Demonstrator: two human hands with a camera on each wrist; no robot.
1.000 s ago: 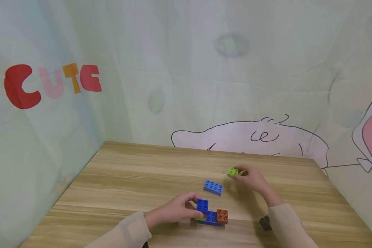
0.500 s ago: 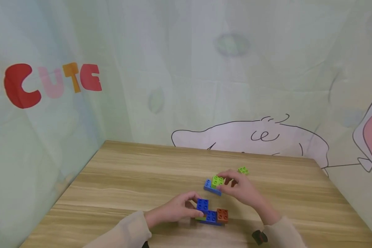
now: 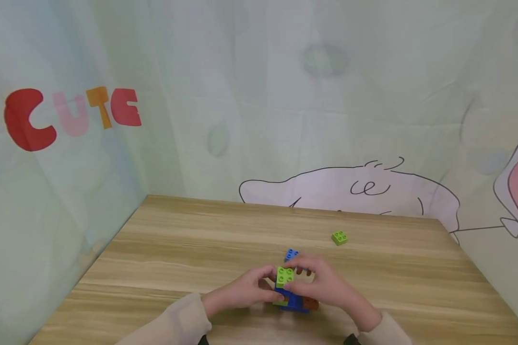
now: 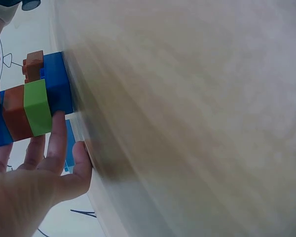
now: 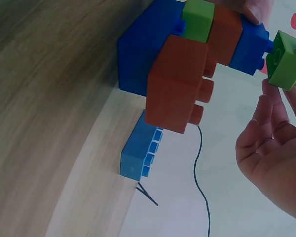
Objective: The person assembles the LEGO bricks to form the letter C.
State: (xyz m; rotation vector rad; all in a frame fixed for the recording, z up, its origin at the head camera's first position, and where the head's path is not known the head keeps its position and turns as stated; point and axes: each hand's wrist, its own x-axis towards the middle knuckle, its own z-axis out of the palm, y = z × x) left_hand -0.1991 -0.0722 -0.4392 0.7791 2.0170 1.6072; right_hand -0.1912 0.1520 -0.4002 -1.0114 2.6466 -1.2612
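My right hand (image 3: 328,290) pinches a light green 2x2 toy building brick (image 3: 285,277) right over the left tower of a small brick build. In the right wrist view the hollow underside of that green brick (image 5: 284,61) faces the studs of the tower's top blue brick (image 5: 247,48). Below it come a brown brick (image 4: 17,113) and a green brick (image 4: 37,107), on a long blue base brick (image 5: 140,49). Another brown brick (image 5: 175,81) stands on the base's other end. My left hand (image 3: 243,290) holds the tower between thumb and fingers.
A lighter blue 2x4 brick (image 3: 291,254) lies behind the build, partly hidden by the right hand. Farther back on the wooden table (image 3: 190,239) lies a loose green brick (image 3: 339,238). Printed cloth (image 3: 224,96) hangs behind the table.
The right hand has carried its green brick from the back right, past the lighter blue brick, to the top of the tower. The left hand has stayed on the build.
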